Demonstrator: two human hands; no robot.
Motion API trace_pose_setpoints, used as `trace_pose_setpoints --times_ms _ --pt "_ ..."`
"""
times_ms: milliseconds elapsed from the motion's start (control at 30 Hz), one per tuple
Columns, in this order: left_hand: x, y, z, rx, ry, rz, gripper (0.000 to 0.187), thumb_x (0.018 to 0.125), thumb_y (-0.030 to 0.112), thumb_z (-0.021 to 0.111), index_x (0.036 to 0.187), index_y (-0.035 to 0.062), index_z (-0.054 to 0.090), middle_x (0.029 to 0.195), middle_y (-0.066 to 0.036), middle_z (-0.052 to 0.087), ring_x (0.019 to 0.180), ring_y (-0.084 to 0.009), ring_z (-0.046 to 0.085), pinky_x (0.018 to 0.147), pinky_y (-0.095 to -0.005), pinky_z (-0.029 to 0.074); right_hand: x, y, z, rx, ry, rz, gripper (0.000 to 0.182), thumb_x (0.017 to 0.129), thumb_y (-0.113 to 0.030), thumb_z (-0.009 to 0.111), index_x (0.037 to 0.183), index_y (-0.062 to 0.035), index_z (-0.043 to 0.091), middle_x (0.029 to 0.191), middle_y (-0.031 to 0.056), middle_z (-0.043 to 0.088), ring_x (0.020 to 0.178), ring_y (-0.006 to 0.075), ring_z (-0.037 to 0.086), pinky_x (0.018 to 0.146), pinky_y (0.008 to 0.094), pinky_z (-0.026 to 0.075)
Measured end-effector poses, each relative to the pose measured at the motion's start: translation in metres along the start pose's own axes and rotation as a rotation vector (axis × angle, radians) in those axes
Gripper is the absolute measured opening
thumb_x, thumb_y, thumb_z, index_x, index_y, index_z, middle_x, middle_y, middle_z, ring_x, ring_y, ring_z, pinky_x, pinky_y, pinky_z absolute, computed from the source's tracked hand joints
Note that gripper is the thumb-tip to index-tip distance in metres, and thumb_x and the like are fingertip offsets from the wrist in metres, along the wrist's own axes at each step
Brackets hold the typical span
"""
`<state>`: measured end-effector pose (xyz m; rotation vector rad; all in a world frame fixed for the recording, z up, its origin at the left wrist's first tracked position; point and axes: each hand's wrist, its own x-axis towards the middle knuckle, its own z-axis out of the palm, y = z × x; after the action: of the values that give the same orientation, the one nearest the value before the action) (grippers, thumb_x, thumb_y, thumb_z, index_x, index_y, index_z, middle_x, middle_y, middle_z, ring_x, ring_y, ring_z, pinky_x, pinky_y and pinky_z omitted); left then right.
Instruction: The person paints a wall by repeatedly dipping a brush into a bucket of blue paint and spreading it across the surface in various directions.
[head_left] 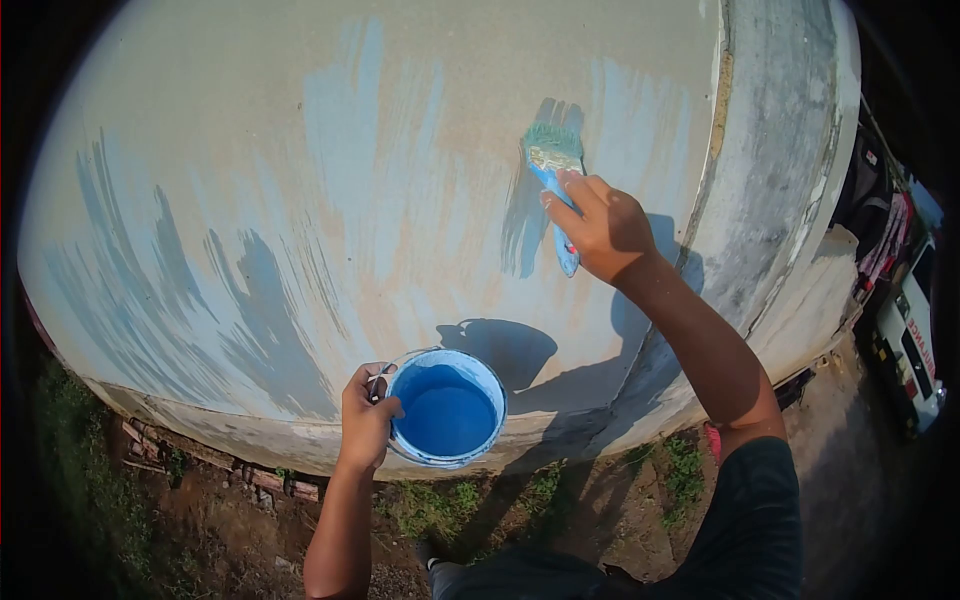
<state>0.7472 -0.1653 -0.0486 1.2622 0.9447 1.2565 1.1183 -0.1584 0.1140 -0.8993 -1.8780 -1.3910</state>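
My right hand (607, 225) is closed round the blue handle of a paintbrush (555, 165). The brush's bristles, coated in greenish-grey paint, touch the wall (240, 70) beside a dark wet streak. My left hand (368, 418) grips the rim and wire handle of a paint bucket (500, 395), thumb over the edge. Blue paint (445, 415) lies inside the bucket, which is held in front of the wall's lower part. Bluish-grey strokes, some darker, cover parts of the beige wall on both sides of the brush.
A grey concrete pillar (780, 130) stands out at the wall's right edge. Grass (435, 510) and bare soil run along the wall's foot, with broken bricks (270, 480) at the left. A white vehicle (910, 330) is at the far right, near hanging dark cloth or bags (868, 190).
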Motion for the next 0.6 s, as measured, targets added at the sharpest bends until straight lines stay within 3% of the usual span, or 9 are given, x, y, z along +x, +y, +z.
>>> trace_pose_setpoints --times_ms 33,200,267,400,500,600 --pt "0.000 0.000 -0.002 -0.029 0.019 0.011 0.045 0.072 -0.017 0.059 0.115 -0.0012 0.063 0.078 0.004 0.042 0.068 -0.0059 0.039 0.056 -0.0220 0.036 -0.017 -0.021 0.010 -0.030 -0.058 -0.105 0.026 0.081 -0.006 0.075 0.106 -0.0026 0.075 0.107 0.0177 0.074 0.097 0.0305 0.074 0.076 0.0333 0.062" --pt "-0.012 -0.003 -0.021 -0.040 0.079 0.035 0.046 0.072 -0.017 0.058 0.115 -0.0002 0.063 0.081 0.004 0.045 0.070 -0.0063 0.041 0.057 -0.0222 0.037 -0.119 -0.130 0.045 0.230 -0.277 -0.151 0.034 0.076 -0.008 0.077 0.110 -0.0051 0.073 0.108 0.0146 0.072 0.103 0.0293 0.072 0.079 0.0359 0.062" --pt "-0.014 -0.008 -0.029 -0.006 0.100 0.046 0.047 0.072 -0.017 0.057 0.115 0.0002 0.063 0.082 0.003 0.049 0.071 -0.0063 0.045 0.058 -0.0218 0.040 -0.132 -0.144 0.047 0.678 -0.762 0.026 0.034 0.077 -0.013 0.081 0.109 -0.0053 0.073 0.103 0.0142 0.071 0.103 0.0290 0.072 0.082 0.0402 0.062" --pt "-0.029 -0.006 -0.024 -0.018 0.135 0.014 0.045 0.073 -0.017 0.056 0.114 0.0002 0.063 0.080 0.004 0.048 0.071 -0.0055 0.045 0.058 -0.0213 0.039 -0.111 -0.109 0.047 0.636 -0.599 0.112 0.035 0.075 -0.004 0.078 0.110 -0.0064 0.074 0.101 0.0105 0.070 0.100 0.0299 0.071 0.081 0.0426 0.060" --pt "-0.034 -0.021 -0.029 0.018 0.130 -0.035 0.044 0.073 -0.017 0.056 0.113 0.0002 0.063 0.078 0.004 0.045 0.069 -0.0056 0.042 0.058 -0.0213 0.039 -0.035 -0.060 0.022 0.579 -0.263 0.184 0.019 0.081 -0.002 0.077 0.100 -0.0047 0.073 0.100 0.0114 0.073 0.091 0.0323 0.071 0.076 0.0412 0.059" --pt "-0.036 -0.035 -0.034 0.008 0.135 -0.062 0.044 0.073 -0.017 0.057 0.113 -0.0002 0.063 0.079 0.004 0.046 0.068 -0.0062 0.044 0.057 -0.0218 0.040 0.018 -0.035 0.001 0.275 -0.007 0.109 0.040 0.071 0.001 0.081 0.109 -0.0083 0.075 0.106 0.0109 0.072 0.094 0.0262 0.069 0.068 0.0357 0.060"
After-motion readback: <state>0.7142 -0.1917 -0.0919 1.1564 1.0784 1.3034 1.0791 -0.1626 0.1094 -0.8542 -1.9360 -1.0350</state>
